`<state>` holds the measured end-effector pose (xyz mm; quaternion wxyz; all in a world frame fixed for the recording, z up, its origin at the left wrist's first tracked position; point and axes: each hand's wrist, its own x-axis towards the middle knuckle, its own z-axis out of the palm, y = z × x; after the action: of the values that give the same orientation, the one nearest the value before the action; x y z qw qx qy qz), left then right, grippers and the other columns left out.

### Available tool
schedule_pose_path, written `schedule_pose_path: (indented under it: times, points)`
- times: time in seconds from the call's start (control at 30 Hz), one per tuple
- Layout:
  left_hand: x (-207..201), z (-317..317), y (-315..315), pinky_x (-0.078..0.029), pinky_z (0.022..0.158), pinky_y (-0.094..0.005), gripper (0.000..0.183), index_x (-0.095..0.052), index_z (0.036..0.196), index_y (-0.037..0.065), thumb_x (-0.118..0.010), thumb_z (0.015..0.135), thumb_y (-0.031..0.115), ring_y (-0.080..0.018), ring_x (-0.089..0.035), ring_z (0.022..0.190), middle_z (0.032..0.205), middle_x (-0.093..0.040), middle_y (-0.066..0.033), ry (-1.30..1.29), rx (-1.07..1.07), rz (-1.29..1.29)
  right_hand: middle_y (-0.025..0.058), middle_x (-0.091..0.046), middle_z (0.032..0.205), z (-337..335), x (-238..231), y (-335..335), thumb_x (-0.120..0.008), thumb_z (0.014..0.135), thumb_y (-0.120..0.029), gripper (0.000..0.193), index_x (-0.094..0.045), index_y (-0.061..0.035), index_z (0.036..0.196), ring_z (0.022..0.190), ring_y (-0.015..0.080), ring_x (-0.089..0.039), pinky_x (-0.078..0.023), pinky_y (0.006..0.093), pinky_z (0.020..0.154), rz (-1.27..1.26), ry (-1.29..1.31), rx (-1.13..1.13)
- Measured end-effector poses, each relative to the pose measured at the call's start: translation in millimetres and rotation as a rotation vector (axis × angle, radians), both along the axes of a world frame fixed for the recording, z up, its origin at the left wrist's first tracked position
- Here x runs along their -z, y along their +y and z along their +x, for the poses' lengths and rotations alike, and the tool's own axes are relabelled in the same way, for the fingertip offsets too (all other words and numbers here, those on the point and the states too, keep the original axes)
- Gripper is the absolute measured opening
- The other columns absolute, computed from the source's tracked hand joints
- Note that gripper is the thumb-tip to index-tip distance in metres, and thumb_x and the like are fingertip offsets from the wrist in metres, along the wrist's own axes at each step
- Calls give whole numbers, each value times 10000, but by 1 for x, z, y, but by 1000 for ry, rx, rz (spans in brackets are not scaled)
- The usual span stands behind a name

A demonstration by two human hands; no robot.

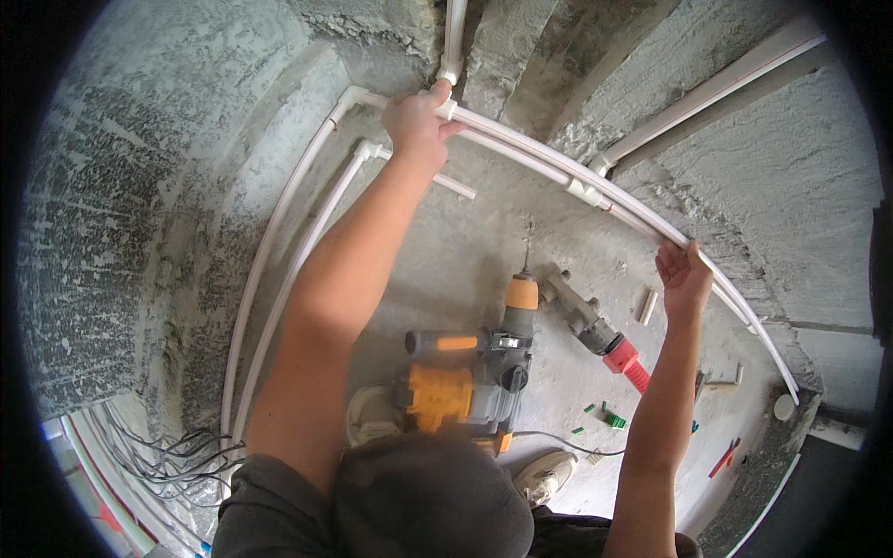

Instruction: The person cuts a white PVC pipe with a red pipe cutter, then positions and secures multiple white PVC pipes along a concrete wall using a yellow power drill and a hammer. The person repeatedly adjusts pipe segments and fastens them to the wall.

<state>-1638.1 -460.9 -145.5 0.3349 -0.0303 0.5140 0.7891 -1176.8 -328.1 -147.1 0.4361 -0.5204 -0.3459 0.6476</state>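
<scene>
A long white plastic pipe [642,206] with a thin reddish stripe runs along the base of the rough concrete wall. My left hand [419,126] is closed around its left end, thumb up, at a white tee fitting [446,109] below a pipe rising in the wall. Farther right, my right hand [684,276] grips the same pipe from beneath, thumb on top. Just nearer than this pipe lies a second white pipe [521,158] with its own fitting [584,192]. Below my left hand, a shorter elbowed pipe [454,186] ends in an open cut.
A yellow-and-grey hammer drill [442,395] stands between my arms, bit pointing away. Beside it lies a tool with a red ribbed handle [625,361]. Pipe offcuts [646,306], green bits [614,420] and a red-and-black hand tool [726,458] lie right. Cables [167,465] bunch at lower left.
</scene>
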Motion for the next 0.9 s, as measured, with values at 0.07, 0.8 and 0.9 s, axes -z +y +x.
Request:
schedule_pose_path:
  times: [0.07,0.8,0.9]
  points:
    - [2,0,-1,-657,768,-518,305,-615,1135,-55,-751,957,152,-328,-697,870,1081,-656,-157,-3,-27,18,150,-767,1041,-1,3,-2,-603,1054,-311,222,-647,-94,1073,950,278,-730,-559,449,948,3,-14,3]
    - [-23,7,-7,-657,748,-418,535,-579,1229,-92,-854,851,167,-358,-691,922,1238,-630,-219,-26,10,-110,123,-764,1129,29,-4,16,-551,1088,-289,226,-655,-103,1161,1069,249,-717,-567,442,947,-128,75,-156]
    - [-17,-11,-10,-634,671,-387,455,-633,1101,-94,-881,813,157,-324,-703,809,1094,-692,-212,128,53,-185,125,-754,1161,25,2,13,-551,1090,-294,220,-653,-115,1169,1113,259,-715,-566,454,960,-80,33,-149]
